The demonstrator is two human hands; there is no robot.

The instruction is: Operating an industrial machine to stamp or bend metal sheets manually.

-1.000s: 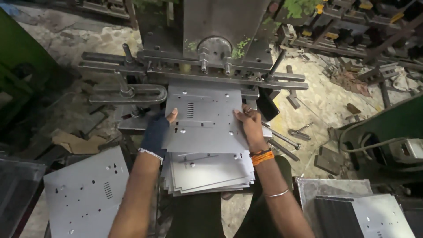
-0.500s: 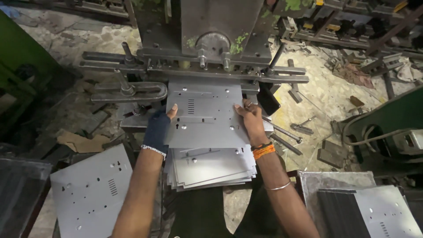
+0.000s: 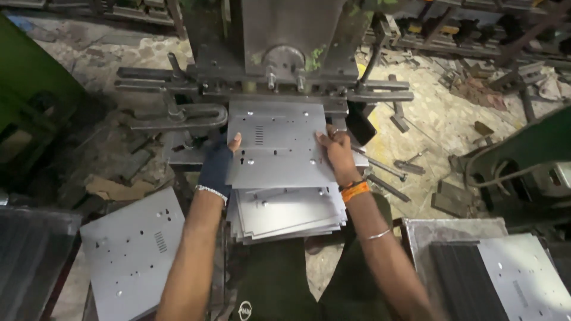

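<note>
A grey punched metal sheet [image 3: 276,142] lies flat on the bed of a press machine [image 3: 285,56], its far edge under the tool. My left hand [image 3: 217,163], in a dark glove, grips the sheet's left edge. My right hand [image 3: 338,153], bare with an orange wristband, grips its right edge. Just below, on my lap, rests a stack of similar sheets [image 3: 291,214].
A punched sheet [image 3: 131,249] lies on a pile at lower left. More sheets [image 3: 517,279] sit in a tray at lower right. Metal bars and scrap [image 3: 404,166] litter the dirty floor. Green machine parts [image 3: 35,83] stand at left and right.
The view has shifted slightly and both hands sit a little lower in frame. The sheet stays on the press bed in the same grip.
</note>
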